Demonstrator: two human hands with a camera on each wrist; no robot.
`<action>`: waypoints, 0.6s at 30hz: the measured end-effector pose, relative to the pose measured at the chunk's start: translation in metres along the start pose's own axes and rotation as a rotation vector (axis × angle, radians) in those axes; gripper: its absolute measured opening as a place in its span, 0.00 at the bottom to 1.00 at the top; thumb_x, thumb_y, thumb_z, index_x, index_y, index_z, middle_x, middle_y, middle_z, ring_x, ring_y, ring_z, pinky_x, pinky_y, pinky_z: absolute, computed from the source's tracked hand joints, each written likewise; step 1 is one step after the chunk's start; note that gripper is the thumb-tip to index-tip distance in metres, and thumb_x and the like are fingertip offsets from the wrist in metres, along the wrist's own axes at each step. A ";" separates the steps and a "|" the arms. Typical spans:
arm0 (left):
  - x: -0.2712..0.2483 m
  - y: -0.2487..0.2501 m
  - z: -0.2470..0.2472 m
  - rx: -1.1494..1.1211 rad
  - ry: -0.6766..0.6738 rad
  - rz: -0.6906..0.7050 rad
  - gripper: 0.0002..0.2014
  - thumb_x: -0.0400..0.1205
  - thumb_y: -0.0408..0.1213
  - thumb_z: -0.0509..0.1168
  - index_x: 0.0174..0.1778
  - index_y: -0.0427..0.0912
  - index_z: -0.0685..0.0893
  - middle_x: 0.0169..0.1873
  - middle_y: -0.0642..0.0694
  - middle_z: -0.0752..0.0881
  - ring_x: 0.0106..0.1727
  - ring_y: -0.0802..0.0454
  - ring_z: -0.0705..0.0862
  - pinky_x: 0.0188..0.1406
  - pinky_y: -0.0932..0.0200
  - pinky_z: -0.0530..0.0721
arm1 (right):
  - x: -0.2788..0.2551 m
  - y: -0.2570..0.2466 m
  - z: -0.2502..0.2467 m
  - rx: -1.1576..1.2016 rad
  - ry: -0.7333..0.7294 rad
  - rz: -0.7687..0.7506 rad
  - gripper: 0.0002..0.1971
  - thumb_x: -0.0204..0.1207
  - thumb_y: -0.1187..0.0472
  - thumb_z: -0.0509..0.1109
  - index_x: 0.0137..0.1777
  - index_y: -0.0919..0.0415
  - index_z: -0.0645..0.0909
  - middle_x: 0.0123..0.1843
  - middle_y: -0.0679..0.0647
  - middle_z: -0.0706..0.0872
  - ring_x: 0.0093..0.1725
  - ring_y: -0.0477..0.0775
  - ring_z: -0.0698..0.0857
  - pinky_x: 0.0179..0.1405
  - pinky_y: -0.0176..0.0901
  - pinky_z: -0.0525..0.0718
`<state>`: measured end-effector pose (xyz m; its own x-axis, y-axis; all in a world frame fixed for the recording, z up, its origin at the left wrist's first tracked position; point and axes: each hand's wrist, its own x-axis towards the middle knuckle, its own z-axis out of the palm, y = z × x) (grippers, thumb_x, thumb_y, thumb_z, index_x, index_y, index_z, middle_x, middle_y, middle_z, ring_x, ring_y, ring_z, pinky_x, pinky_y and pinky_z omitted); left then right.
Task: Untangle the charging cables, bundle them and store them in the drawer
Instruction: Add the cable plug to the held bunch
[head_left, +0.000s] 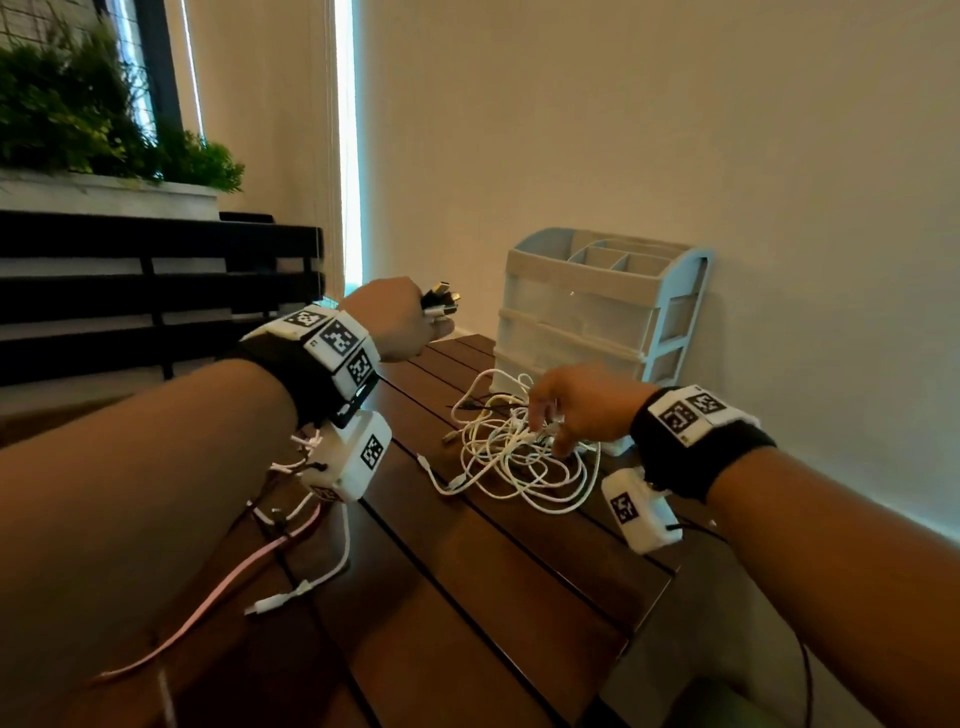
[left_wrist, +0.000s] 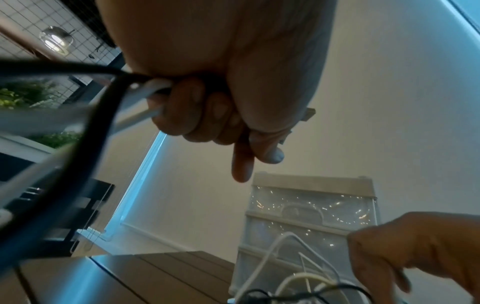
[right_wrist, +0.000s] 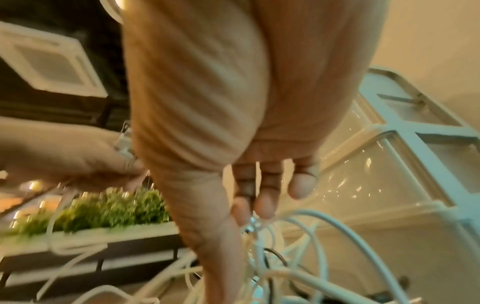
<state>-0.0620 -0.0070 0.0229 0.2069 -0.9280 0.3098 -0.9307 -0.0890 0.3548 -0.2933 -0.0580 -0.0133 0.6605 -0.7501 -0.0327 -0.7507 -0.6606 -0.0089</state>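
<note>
Right hand (right_wrist: 233, 144) reaches down, fingertips (right_wrist: 263, 205) dipping into the loose tangle of white charging cables (right_wrist: 298, 257), a thin black lead threaded through it. Just beside it stands the pale blue plastic drawer unit (right_wrist: 405, 164) with clear fronts. Left hand (right_wrist: 64, 160) at the left edge clutches cable ends; the blur hides which.

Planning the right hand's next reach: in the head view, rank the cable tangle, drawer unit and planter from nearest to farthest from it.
1. Cable tangle, under the right hand.
2. Drawer unit, just behind it.
3. Planter, far left by the window.
</note>
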 end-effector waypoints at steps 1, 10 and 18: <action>-0.001 0.002 0.005 0.003 -0.008 0.006 0.18 0.81 0.54 0.65 0.37 0.41 0.82 0.38 0.44 0.86 0.37 0.47 0.83 0.35 0.57 0.74 | 0.002 0.000 0.003 -0.031 0.033 -0.010 0.17 0.64 0.60 0.82 0.51 0.47 0.83 0.48 0.44 0.79 0.49 0.47 0.79 0.49 0.44 0.80; -0.010 0.009 0.023 -0.086 -0.066 0.006 0.20 0.83 0.54 0.63 0.31 0.43 0.83 0.26 0.50 0.83 0.29 0.56 0.79 0.28 0.61 0.71 | 0.013 0.003 0.023 -0.343 0.139 -0.198 0.16 0.74 0.54 0.74 0.62 0.49 0.83 0.58 0.48 0.78 0.57 0.49 0.78 0.52 0.39 0.73; -0.012 0.018 0.032 -0.123 -0.103 -0.006 0.20 0.82 0.53 0.66 0.48 0.36 0.87 0.39 0.43 0.86 0.41 0.46 0.83 0.37 0.58 0.76 | 0.023 0.001 -0.001 0.244 0.282 0.050 0.06 0.81 0.58 0.67 0.52 0.60 0.80 0.49 0.54 0.87 0.48 0.53 0.85 0.48 0.45 0.82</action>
<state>-0.0911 -0.0093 -0.0026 0.1741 -0.9603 0.2177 -0.8844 -0.0553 0.4634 -0.2795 -0.0759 -0.0134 0.5756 -0.7826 0.2371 -0.7412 -0.6218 -0.2528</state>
